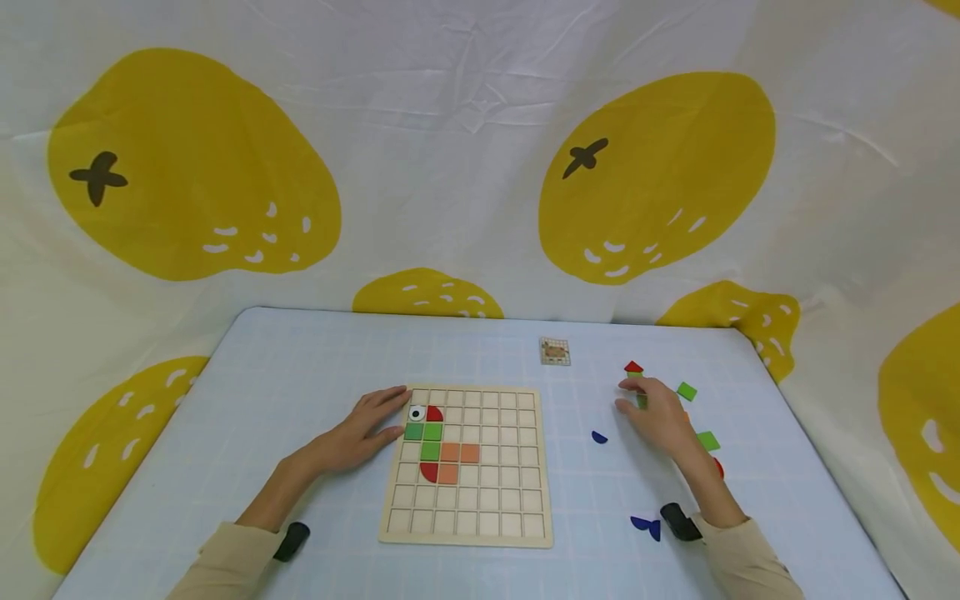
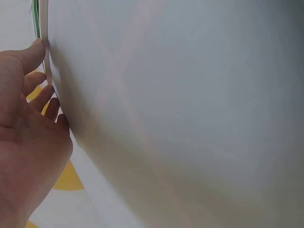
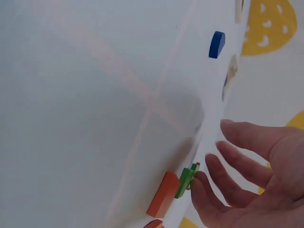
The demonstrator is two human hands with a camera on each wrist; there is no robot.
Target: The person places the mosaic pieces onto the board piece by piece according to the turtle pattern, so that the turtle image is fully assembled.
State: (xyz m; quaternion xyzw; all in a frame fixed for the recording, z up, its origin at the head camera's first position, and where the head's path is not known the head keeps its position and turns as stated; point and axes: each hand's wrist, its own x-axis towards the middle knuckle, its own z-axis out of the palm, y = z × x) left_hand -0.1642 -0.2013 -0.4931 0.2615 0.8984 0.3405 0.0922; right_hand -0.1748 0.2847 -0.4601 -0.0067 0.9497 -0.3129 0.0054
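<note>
A pale wooden grid board lies flat in front of me. On its upper left cells sit an eye tile, red quarter-round pieces, green squares and orange squares. My left hand rests at the board's left edge, thumb and fingers extended and touching it. To the right, my right hand hovers over loose pieces, its thumb apart from loosely bent fingers and nothing between them. Near those fingers in the right wrist view are an orange block and a green block.
A red triangle and green squares lie around the right hand. One blue half-round piece is between board and hand; two other blue pieces lie nearer me. A small picture card is at the back.
</note>
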